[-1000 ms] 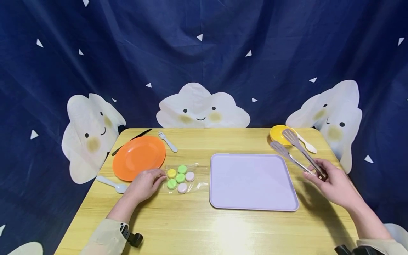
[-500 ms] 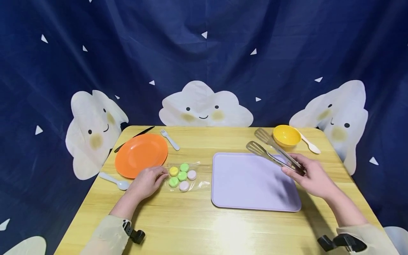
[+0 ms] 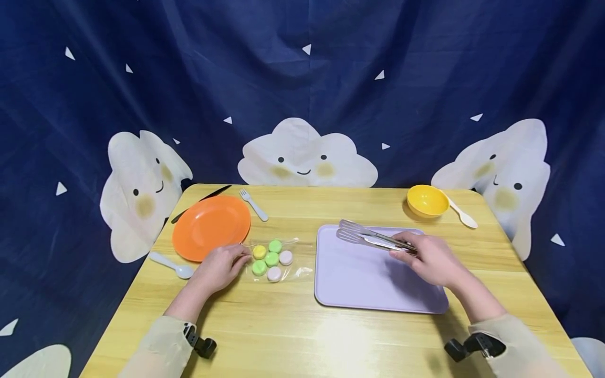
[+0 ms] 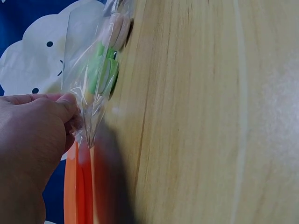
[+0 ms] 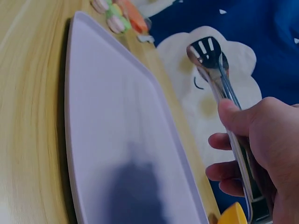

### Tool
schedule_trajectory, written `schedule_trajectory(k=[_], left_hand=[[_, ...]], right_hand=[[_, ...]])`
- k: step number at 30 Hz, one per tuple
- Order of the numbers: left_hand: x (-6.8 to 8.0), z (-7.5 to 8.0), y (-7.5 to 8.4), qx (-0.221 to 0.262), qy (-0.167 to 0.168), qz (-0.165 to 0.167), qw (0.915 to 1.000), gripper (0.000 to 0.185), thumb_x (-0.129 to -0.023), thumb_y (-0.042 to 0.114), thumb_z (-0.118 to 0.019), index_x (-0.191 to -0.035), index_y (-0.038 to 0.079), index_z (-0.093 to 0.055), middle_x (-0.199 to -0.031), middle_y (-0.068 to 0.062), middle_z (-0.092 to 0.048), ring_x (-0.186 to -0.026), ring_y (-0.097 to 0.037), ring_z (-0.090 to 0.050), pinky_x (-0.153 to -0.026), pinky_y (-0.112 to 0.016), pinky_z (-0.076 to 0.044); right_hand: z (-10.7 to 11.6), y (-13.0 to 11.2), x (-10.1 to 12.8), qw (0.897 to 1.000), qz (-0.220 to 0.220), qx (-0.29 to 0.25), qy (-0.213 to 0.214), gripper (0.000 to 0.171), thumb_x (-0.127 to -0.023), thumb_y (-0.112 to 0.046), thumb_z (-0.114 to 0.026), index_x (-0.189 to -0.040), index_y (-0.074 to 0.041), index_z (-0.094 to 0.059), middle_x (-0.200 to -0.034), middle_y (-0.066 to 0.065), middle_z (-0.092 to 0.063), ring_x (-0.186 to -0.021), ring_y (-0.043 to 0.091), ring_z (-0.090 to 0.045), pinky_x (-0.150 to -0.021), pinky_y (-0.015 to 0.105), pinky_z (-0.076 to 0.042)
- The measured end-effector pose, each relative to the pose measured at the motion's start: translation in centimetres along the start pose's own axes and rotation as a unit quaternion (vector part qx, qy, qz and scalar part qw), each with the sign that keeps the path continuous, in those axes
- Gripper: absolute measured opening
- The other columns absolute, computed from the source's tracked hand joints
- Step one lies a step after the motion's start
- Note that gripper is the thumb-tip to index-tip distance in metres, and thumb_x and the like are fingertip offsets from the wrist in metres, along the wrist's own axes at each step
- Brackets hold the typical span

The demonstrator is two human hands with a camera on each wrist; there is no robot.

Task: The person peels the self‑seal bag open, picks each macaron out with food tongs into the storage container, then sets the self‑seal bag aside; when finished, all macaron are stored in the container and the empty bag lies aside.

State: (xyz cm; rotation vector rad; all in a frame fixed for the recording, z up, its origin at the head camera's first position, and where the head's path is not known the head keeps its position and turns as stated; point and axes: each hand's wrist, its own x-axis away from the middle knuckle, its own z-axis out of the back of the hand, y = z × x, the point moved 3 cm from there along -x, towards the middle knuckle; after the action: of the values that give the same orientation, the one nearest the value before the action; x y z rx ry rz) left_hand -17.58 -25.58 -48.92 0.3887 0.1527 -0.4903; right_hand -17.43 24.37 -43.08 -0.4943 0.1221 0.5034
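The right hand [image 3: 432, 260] grasps a pair of slotted metal tongs [image 3: 368, 237] by the handle end, fingers and thumb curled round the two arms, which lie nearly pressed together. The tongs are held above the far part of a flat lilac rectangular tray [image 3: 373, 294], their slotted heads pointing toward the person's left. The left hand [image 3: 218, 266] pinches the edge of a clear plastic bag of round pastel sweets [image 3: 271, 260], green, yellow and pink, with thumb and fingertips closed on the film; the bag lies on the table just left of the tray and beside a round orange plate [image 3: 211, 226].

The surface is a pale wooden table [image 3: 293, 336]. On it also lie a white plastic fork [image 3: 253, 205], a white spoon [image 3: 171, 265] near the plate, a black knife [image 3: 200, 202], and a yellow bowl [image 3: 427, 200] with another white spoon [image 3: 462, 215] beside it. Behind hangs a dark blue cloth with smiling white clouds [image 3: 307, 155].

In the left wrist view the bag is blurred and its sweets are hard to count.
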Motion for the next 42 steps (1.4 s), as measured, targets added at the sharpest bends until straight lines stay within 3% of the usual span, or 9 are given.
schedule_trajectory(k=[3, 10, 17, 26, 32, 36, 42], left_hand=[[0.0, 0.1, 0.0, 0.003, 0.004, -0.002, 1.0, 0.003, -0.102, 0.016, -0.075, -0.104, 0.015, -0.076, -0.103, 0.002, -0.076, -0.099, -0.02, -0.073, -0.091, -0.045, -0.06], [-0.1, 0.1, -0.1, 0.004, 0.008, -0.003, 1.0, 0.005, -0.101, 0.015, -0.075, -0.106, 0.015, -0.077, -0.105, 0.001, -0.077, -0.101, -0.021, -0.073, -0.092, -0.045, -0.06], [-0.2, 0.1, 0.0, 0.004, 0.012, -0.004, 0.9999, 0.006, -0.101, 0.014, -0.076, -0.106, 0.015, -0.077, -0.105, 0.001, -0.077, -0.101, -0.021, -0.073, -0.092, -0.046, -0.06], [-0.2, 0.2, 0.0, 0.003, 0.014, -0.002, 0.9999, 0.007, -0.1, 0.013, -0.077, -0.107, 0.014, -0.077, -0.105, 0.001, -0.076, -0.1, -0.021, -0.073, -0.092, -0.046, -0.06], [-0.1, 0.2, 0.1, 0.002, 0.014, -0.006, 0.9999, 0.007, -0.1, 0.014, -0.077, -0.107, 0.013, -0.077, -0.105, 0.0, -0.077, -0.101, -0.021, -0.074, -0.092, -0.046, -0.06], [0.0, 0.3, 0.1, 0.002, 0.015, -0.007, 0.9999, 0.008, -0.1, 0.014, -0.077, -0.108, 0.013, -0.077, -0.106, -0.001, -0.077, -0.102, -0.022, -0.074, -0.093, -0.046, -0.06], [0.1, 0.4, 0.1, 0.011, 0.015, -0.008, 0.9998, 0.008, -0.101, 0.014, -0.076, -0.108, 0.013, -0.077, -0.108, -0.001, -0.077, -0.104, -0.022, -0.073, -0.094, -0.046, -0.059]], right_hand=[[-0.8, -0.6, -0.9, 0.999, 0.023, 0.024, 0.0, 0.025, -0.098, -0.031, -0.078, -0.117, -0.016, -0.075, -0.107, -0.002, -0.076, -0.097, 0.026, -0.073, -0.08, 0.052, -0.057], [-2.8, -2.5, -2.7, 0.997, 0.063, 0.052, 0.001, 0.013, -0.095, -0.028, -0.08, -0.105, -0.02, -0.076, -0.084, -0.012, -0.07, -0.075, 0.017, -0.068, -0.066, 0.047, -0.054], [-5.0, -3.9, -4.0, 0.995, 0.073, 0.053, -0.032, 0.013, -0.095, -0.027, -0.081, -0.103, -0.019, -0.076, -0.086, -0.01, -0.073, -0.08, 0.023, -0.072, -0.069, 0.05, -0.057], [-7.1, -6.0, -6.1, 0.993, 0.082, 0.056, -0.06, 0.011, -0.098, -0.029, -0.078, -0.104, -0.021, -0.077, -0.084, -0.011, -0.071, -0.078, 0.019, -0.07, -0.069, 0.048, -0.056], [-7.7, -6.7, -6.8, 0.994, 0.085, 0.037, -0.063, 0.014, -0.098, -0.03, -0.078, -0.109, -0.021, -0.076, -0.086, -0.011, -0.072, -0.077, 0.018, -0.068, -0.067, 0.047, -0.055], [-8.2, -6.8, -6.9, 0.993, 0.085, 0.027, -0.074, 0.025, -0.098, -0.034, -0.078, -0.117, -0.017, -0.075, -0.094, -0.006, -0.075, -0.083, 0.02, -0.071, -0.071, 0.048, -0.056], [-8.9, -6.8, -6.9, 0.992, 0.077, 0.003, -0.1, 0.041, -0.096, -0.039, -0.08, -0.126, -0.013, -0.071, -0.093, -0.008, -0.07, -0.08, 0.014, -0.064, -0.072, 0.045, -0.055]])
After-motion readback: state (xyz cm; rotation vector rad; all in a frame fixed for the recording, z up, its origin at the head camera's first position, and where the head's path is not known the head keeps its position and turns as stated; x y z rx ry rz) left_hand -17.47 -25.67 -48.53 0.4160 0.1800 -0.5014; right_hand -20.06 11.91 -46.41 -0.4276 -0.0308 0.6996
